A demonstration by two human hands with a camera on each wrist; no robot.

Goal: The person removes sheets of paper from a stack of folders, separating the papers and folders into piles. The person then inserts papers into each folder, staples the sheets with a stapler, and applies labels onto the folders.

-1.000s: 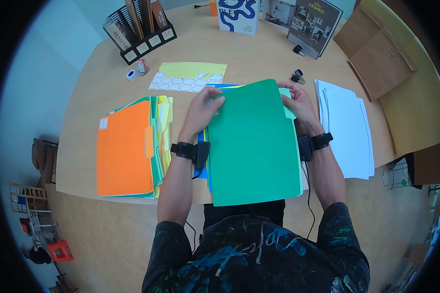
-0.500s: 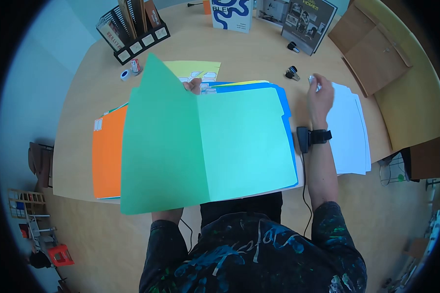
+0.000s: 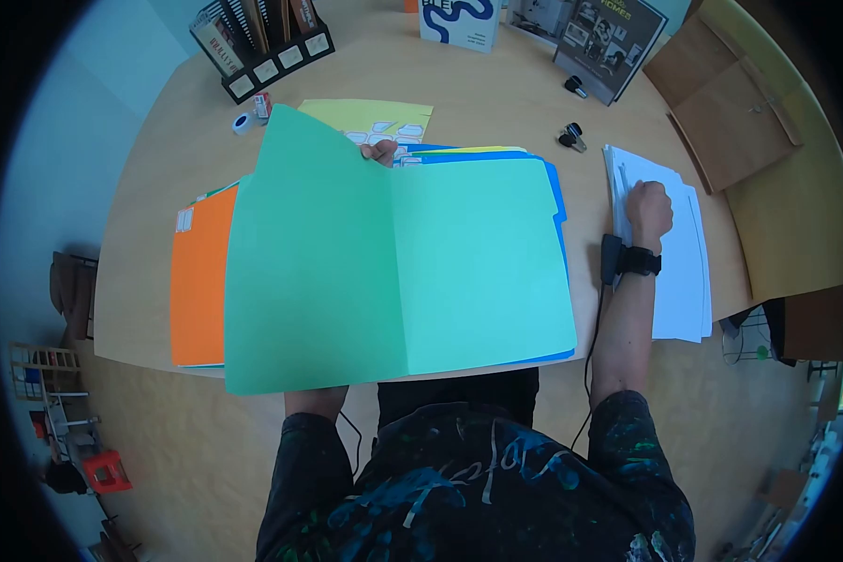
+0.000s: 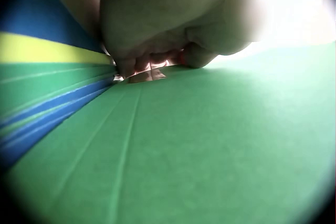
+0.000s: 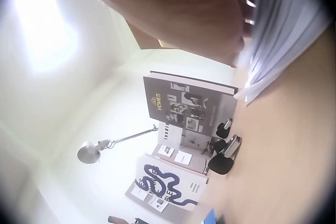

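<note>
A green file folder lies spread wide on a stack of blue and other coloured folders. Its raised cover leans left and hides most of my left arm. At the top of the fold my left hand grips the cover from behind; only the fingers show there. In the left wrist view the palm is close over the green cover. My right hand, fingers curled, is over the white paper stack, fingertips at its sheets; I cannot tell whether a sheet is pinched.
Orange folders are partly covered on the left. A yellow sheet with labels lies behind the stack. Two black binder clips sit toward the right. Farther back are a file holder and standing books.
The green folder, closed one second ago, has its cover swung over to the left by my left hand. My right hand let go of it and moved right onto the paper stack.
</note>
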